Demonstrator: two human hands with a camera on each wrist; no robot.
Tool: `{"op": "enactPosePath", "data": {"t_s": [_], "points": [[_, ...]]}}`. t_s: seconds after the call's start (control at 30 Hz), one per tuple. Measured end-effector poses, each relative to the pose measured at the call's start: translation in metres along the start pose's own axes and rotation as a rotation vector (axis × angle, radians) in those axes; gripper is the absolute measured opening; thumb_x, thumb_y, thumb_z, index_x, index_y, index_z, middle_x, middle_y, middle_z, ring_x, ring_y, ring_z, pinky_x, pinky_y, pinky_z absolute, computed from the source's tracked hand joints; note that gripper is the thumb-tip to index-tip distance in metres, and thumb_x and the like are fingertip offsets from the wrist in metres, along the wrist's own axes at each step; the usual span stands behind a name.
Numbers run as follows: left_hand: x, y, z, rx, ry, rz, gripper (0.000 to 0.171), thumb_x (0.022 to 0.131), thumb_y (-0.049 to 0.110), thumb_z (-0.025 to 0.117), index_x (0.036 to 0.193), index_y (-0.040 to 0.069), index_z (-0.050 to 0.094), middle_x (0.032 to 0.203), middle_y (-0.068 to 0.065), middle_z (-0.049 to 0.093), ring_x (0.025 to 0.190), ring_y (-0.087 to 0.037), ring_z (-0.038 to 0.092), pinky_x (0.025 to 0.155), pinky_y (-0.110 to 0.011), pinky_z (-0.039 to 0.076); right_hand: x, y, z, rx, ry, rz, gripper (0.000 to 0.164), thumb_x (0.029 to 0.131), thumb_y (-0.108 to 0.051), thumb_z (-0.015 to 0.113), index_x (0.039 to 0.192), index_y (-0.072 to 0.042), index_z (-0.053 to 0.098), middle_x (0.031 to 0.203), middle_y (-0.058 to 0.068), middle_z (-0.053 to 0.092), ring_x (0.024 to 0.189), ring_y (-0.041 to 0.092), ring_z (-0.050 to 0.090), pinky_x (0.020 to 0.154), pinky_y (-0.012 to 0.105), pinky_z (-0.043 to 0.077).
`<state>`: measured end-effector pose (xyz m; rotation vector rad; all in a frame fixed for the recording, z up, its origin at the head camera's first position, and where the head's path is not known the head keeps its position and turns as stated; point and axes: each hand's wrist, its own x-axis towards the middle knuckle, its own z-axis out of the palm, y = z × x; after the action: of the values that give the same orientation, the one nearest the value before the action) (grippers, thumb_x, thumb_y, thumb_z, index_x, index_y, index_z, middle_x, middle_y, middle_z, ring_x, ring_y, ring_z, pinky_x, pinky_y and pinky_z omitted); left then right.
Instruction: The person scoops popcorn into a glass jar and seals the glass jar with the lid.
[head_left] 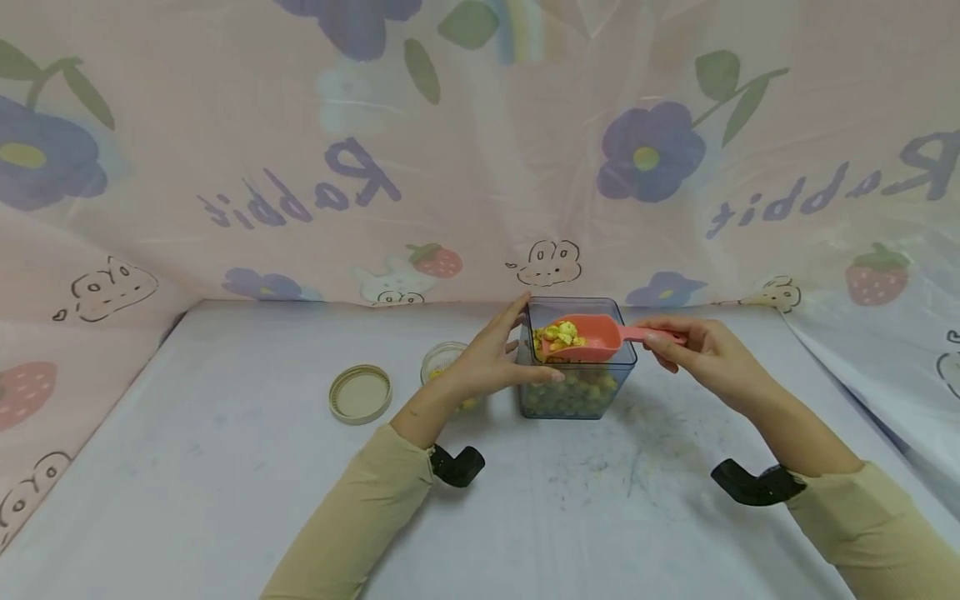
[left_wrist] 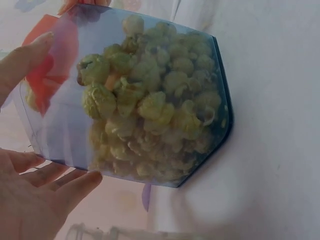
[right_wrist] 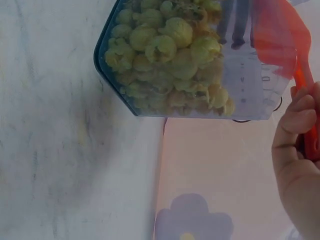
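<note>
A clear, blue-tinted square container [head_left: 628, 363] stands on the table, more than half filled with yellow-green popcorn [left_wrist: 150, 110]. My left hand [head_left: 483, 358] holds it at the left, thumb across the near wall and fingers along the left side. My right hand [head_left: 708, 357] pinches the handle of a coral-red scoop [head_left: 600, 335] from the right. The scoop's bowl lies within the container's mouth, above the heap, with yellow popcorn [head_left: 561, 333] at its front end. Through the wall in the right wrist view, the scoop [right_wrist: 280, 37] shows faintly.
Left of the container stands a clear round jar [head_left: 442, 354] with some yellow pieces, partly hidden behind my left wrist. Farther left lies a round beige lid [head_left: 360, 394]. A pink printed curtain [head_left: 465, 167] rises behind the white table [head_left: 225, 467].
</note>
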<state>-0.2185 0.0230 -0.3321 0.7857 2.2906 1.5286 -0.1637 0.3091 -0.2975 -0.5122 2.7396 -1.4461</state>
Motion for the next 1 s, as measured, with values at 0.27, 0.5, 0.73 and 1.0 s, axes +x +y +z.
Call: {"op": "enactPosePath", "data": {"t_s": [0.27, 0.5, 0.73, 1.0], "points": [[-0.002, 0.004, -0.002, 0.126, 0.022, 0.009, 0.110, 0.074, 0.033, 0.083, 0.155, 0.021, 0.009, 0.159, -0.002, 0.020, 0.143, -0.023, 0.030, 0.113, -0.045, 0.033, 0.000, 0.000, 0.000, 0.004, 0.020, -0.021, 0.024, 0.100, -0.014, 0.050, 0.115, 0.001, 0.061, 0.068, -0.001, 0.045, 0.062, 0.018, 0.041, 0.048, 0.032, 0.029], [-0.005, 0.003, -0.004, 0.202, 0.031, 0.046, 0.110, 0.074, 0.036, 0.083, 0.155, 0.019, 0.012, 0.158, -0.005, 0.022, 0.141, -0.028, 0.032, 0.113, -0.050, 0.031, -0.002, -0.002, 0.002, 0.009, 0.044, -0.017, 0.021, 0.099, -0.012, 0.052, 0.115, -0.002, 0.061, 0.068, -0.001, 0.046, 0.063, 0.018, 0.042, 0.048, 0.032, 0.029], [-0.012, 0.002, -0.008, 0.248, 0.057, 0.038, 0.107, 0.073, 0.040, 0.083, 0.154, 0.020, 0.016, 0.157, -0.004, 0.026, 0.141, -0.025, 0.031, 0.113, -0.050, 0.031, -0.003, -0.005, 0.006, 0.022, 0.070, -0.003, 0.021, 0.098, -0.011, 0.054, 0.114, 0.000, 0.061, 0.070, -0.001, 0.048, 0.066, 0.015, 0.045, 0.047, 0.031, 0.031], [-0.022, 0.004, -0.016, 0.262, 0.092, 0.054, 0.100, 0.072, 0.039, 0.084, 0.152, 0.022, 0.025, 0.154, 0.000, 0.029, 0.143, -0.023, 0.028, 0.114, -0.050, 0.029, -0.007, -0.012, 0.011, 0.080, 0.079, -0.062, 0.019, 0.097, -0.006, 0.054, 0.113, -0.006, 0.064, 0.071, -0.002, 0.049, 0.065, 0.015, 0.046, 0.050, 0.031, 0.035]]}}
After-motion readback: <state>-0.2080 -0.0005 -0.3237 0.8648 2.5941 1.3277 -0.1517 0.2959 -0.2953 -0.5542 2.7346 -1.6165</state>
